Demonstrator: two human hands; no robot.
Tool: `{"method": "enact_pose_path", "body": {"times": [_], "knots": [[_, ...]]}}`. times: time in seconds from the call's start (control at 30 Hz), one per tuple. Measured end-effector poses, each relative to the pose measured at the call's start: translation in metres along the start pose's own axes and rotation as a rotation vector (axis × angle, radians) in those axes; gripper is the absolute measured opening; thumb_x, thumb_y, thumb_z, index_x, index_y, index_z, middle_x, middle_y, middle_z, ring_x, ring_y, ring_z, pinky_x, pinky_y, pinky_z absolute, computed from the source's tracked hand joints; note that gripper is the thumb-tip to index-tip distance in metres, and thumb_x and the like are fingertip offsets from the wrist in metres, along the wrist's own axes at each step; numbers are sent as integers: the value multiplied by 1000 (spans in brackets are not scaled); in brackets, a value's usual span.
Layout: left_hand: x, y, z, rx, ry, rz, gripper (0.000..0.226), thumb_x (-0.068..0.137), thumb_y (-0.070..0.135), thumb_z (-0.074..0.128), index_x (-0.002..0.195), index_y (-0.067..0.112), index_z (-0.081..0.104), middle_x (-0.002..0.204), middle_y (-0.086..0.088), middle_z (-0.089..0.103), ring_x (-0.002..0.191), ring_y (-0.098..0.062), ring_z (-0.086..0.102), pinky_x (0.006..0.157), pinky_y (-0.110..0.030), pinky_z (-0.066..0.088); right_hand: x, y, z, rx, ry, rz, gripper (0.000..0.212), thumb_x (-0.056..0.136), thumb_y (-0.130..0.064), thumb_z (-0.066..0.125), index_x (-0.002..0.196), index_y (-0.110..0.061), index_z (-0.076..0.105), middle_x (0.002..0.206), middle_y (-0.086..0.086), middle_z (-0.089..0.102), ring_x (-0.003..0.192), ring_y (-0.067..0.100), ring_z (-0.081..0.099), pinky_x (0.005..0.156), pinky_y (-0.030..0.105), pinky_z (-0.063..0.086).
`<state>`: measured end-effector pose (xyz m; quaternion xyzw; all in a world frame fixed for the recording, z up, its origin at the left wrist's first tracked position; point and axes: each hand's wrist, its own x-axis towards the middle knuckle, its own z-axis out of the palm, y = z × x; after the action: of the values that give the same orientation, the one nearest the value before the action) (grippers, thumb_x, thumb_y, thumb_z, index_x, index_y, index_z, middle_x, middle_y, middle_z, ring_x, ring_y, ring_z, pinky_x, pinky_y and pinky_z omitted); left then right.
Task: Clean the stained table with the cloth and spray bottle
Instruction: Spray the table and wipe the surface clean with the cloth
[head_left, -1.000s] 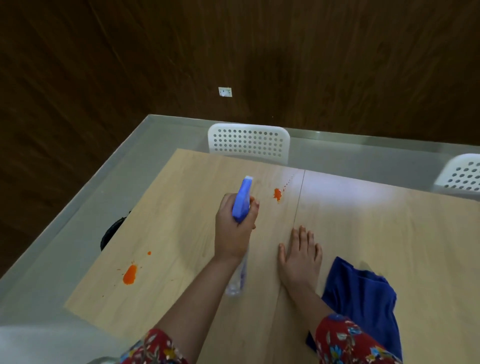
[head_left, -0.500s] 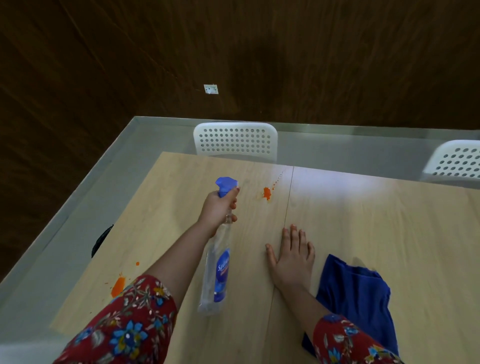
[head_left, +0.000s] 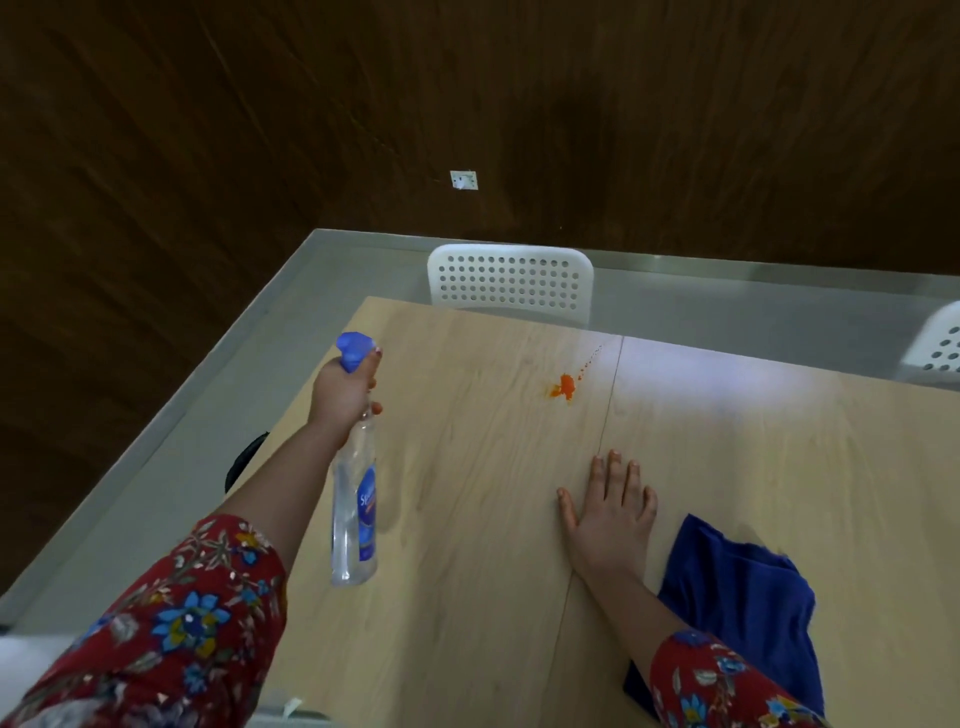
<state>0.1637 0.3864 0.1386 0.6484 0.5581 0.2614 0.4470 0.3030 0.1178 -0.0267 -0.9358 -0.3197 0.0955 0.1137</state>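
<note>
Orange stain (head_left: 563, 385): sits on the far part of the wooden table (head_left: 467, 623), just left of the seam between the two tabletop panels, with a thin trail of small droplets running up-right from it. Looks wet at the edges, so I judge it has been sprayed; cannot confirm from the frame.
Spray bottle (head_left: 356, 514): clear body, blue trigger head. Your left hand (head_left: 343, 397) is wrapped around the neck just under the head. Base is at or near the tabletop on the left side, well apart from the stain; I cannot tell whether it touches. Nozzle is not aimed at the stain, so this reads as parking the bottle out of the wipe path.
Right hand (head_left: 608, 514): flat on the table, fingers spread, holding nothing. Reads as a brace while you reach left.
Blue cloth (head_left: 743, 603): crumpled on the table just right of your right wrist, not gripped. Placed for a quick grab.
Next step (judgement): release the bottle, take the cloth with the right hand, wipe the stain and its droplet trail.
Risk: the bottle is tall and narrow; seat it upright before letting go.
</note>
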Motion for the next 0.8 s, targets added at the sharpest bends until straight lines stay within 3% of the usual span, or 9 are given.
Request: {"method": "enact_pose_path", "body": {"times": [0.1, 0.23, 0.37, 0.53, 0.67, 0.8], "knots": [[5, -9, -27, 54, 78, -17, 39, 94, 43, 57, 89, 5, 58, 76, -8, 57, 46, -19, 58, 57, -30, 46, 0, 0, 0, 2, -6, 4, 78, 92, -60, 0, 155, -14, 0, 163, 7, -3, 149, 27, -5, 119, 46, -3], [-2, -22, -54, 141, 95, -87, 41, 93, 47, 57, 81, 8, 55, 80, -11, 58, 53, -23, 59, 56, -29, 45, 0, 1, 1, -4, -4, 16, 76, 94, -59, 3, 155, -14, 2, 163, 7, -1, 149, 27, -4, 119, 46, -2], [-29, -32, -54, 159, -69, -151, 37, 92, 45, 60, 83, 9, 56, 76, -7, 56, 51, -23, 57, 54, -27, 43, 0, 1, 1, -22, 5, 22, 76, 94, -59, 3, 155, -15, 3, 163, 6, 1, 149, 27, -2, 119, 46, 0], [-65, -25, -28, 52, -169, -108, 38, 92, 44, 60, 79, 9, 57, 70, -6, 54, 45, -20, 52, 45, -21, 44, 2, 1, 3, -15, 2, 18, 75, 95, -59, 6, 155, -14, 6, 163, 6, 2, 149, 27, -2, 119, 46, 2], [-93, -17, -15, -25, -342, -105, 34, 92, 40, 61, 85, 7, 59, 79, -8, 57, 49, -21, 53, 45, -22, 46, 4, 2, 4, -9, -12, 19, 74, 95, -59, 7, 155, -15, 7, 163, 6, 2, 149, 27, -2, 118, 47, 2], [-123, -24, -9, 34, -471, -135, 34, 93, 40, 60, 79, 8, 55, 74, -9, 54, 48, -19, 50, 45, -22, 43, 3, 5, 5, -12, -22, 4, 75, 95, -61, 8, 155, -15, 4, 163, 6, -1, 149, 27, -4, 118, 48, 1]]}}
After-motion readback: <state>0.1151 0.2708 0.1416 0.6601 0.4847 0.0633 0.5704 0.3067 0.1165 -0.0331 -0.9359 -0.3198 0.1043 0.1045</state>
